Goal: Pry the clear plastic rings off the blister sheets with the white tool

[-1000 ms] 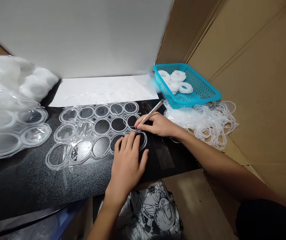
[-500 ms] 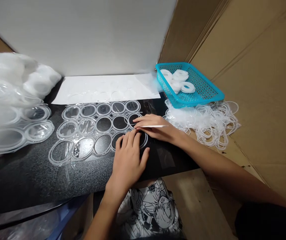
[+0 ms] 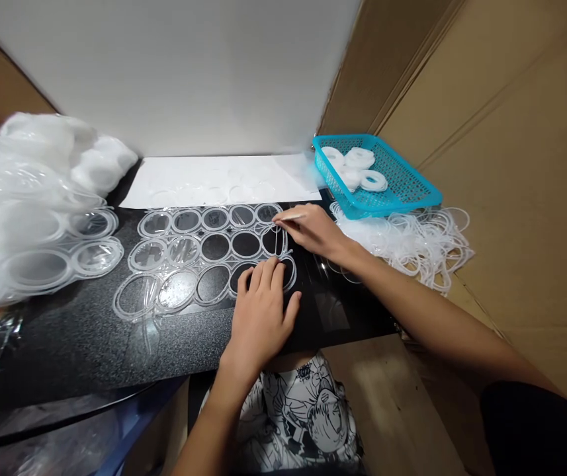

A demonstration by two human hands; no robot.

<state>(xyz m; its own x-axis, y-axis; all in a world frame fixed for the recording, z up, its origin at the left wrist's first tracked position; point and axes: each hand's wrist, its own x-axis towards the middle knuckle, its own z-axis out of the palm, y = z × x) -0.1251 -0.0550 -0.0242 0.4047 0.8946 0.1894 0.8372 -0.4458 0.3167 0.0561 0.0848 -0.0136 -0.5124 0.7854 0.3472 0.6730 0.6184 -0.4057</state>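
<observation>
Brown cardboard (image 3: 501,165) fills the right side, running out of view, and meets a white panel (image 3: 188,79) whose top is cut off. The black tabletop (image 3: 85,344) passes beneath nearly everything; glare blurs parts of it. On the left, a plastic-wrapped bundle (image 3: 30,205) is cut by the picture's edge, its inner layers hazy. The clear ring sheet (image 3: 214,266), three rows of joined circles, lies flat in front of the person, its near right part covered by the left hand. Behind it, white paper (image 3: 214,178) carries faint round outlines, too pale to make out. The blue basket (image 3: 407,173) stands at the back right; its front edge hides some of the tangled clear loops (image 3: 412,248). Patterned cloth (image 3: 313,416) shows below the table, partly behind the left forearm.

The left hand (image 3: 263,311) is palm down, fingers slightly spread on the near row, thumb apart; its palm is hidden. The right hand (image 3: 315,231) has thumb and fingers closed on a thin white tool (image 3: 292,217) above the sheet's far right corner; the grip covers part of the tool. White ring stacks (image 3: 374,180) sit in the basket, overlapping too much to count. Below the right fingertips runs a fine pale strand (image 3: 276,241); what it joins is unclear.
</observation>
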